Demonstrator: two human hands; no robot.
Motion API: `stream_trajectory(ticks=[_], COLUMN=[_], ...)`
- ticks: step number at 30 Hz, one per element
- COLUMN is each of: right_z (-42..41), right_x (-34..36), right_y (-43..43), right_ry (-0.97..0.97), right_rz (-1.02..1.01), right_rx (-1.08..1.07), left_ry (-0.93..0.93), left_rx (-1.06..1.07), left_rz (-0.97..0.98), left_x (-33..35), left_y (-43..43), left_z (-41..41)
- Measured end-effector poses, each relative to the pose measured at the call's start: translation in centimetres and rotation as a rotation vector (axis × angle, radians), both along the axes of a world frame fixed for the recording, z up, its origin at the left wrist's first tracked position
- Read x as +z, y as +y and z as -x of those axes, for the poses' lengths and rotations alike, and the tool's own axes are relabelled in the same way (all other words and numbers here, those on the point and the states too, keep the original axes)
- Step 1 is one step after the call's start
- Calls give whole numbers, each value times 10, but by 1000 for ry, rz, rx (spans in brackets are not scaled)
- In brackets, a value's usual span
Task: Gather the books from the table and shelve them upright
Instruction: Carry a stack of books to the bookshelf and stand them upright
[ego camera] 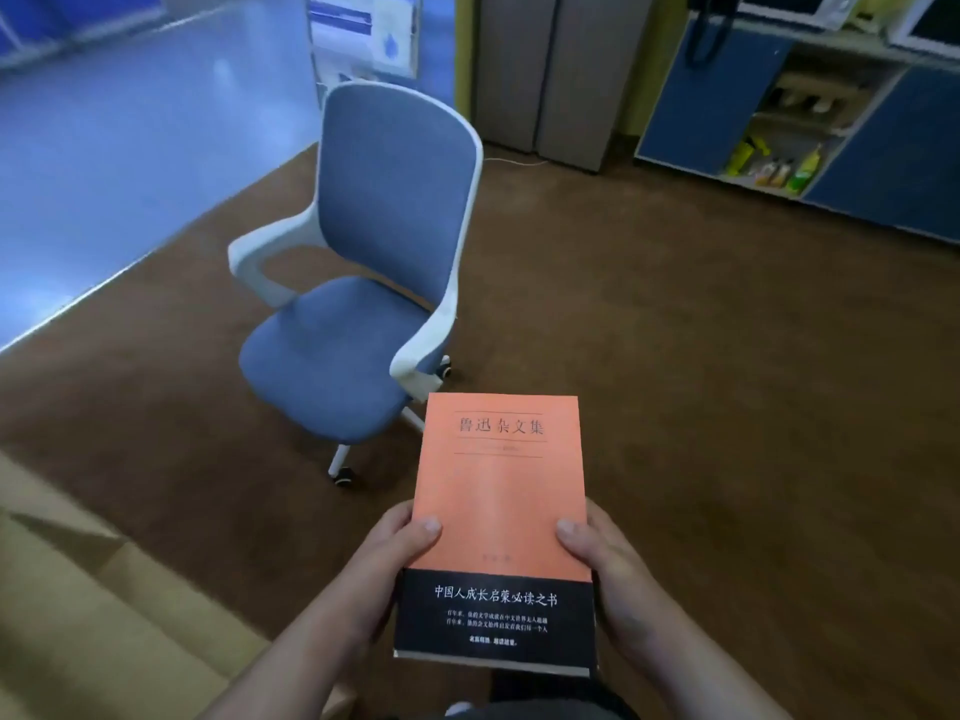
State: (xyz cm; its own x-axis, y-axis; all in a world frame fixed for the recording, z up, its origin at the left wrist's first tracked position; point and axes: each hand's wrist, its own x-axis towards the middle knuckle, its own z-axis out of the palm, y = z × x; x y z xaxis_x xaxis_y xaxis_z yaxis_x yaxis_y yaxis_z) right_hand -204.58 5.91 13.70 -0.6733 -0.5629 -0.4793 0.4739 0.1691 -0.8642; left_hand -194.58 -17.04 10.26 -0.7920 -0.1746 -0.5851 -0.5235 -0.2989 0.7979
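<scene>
Light: dim; blue-white glare is washing the wall (pixel 119 148) far beyond the fingers (pixel 427 527).
Focus: orange book (pixel 501 491) print beside them is showing crisp.
Edges: shelf unit (pixel 893 148) is blurring, bowing.

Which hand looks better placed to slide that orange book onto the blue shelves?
Probably the right hand: it and the left hand both grip the orange paperback book with the black band, but the blue shelf unit stands ahead on the right, its side.
</scene>
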Motion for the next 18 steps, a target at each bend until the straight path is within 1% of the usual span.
stream_trajectory(ticks=[2,5,7,10,13,16,18], right_z=[36,87,114,145,166,169,165], right_x=[0,-1,0,-1,-5,-7,-12], right_y=[-28,-66,-93,-132,-171,-209,-235], right_ry=[18,20,10,4,-13,-27,-41], right_rz=[11,37,39,44,67,69,47], right_rx=[97,254,338,474,613,760,844], left_ry=[57,91,110,36,28,-11,-6], left_rx=[50,226,310,535,713,867,930], left_rz=[-11,-126,-84,-115,-147,-124,-142], left_x=[-4,-8,-2,8,10,13,21], left_y=[-19,-34,-38,-46,-54,-70,-75], left_z=[3,15,28,49,53,46,37])
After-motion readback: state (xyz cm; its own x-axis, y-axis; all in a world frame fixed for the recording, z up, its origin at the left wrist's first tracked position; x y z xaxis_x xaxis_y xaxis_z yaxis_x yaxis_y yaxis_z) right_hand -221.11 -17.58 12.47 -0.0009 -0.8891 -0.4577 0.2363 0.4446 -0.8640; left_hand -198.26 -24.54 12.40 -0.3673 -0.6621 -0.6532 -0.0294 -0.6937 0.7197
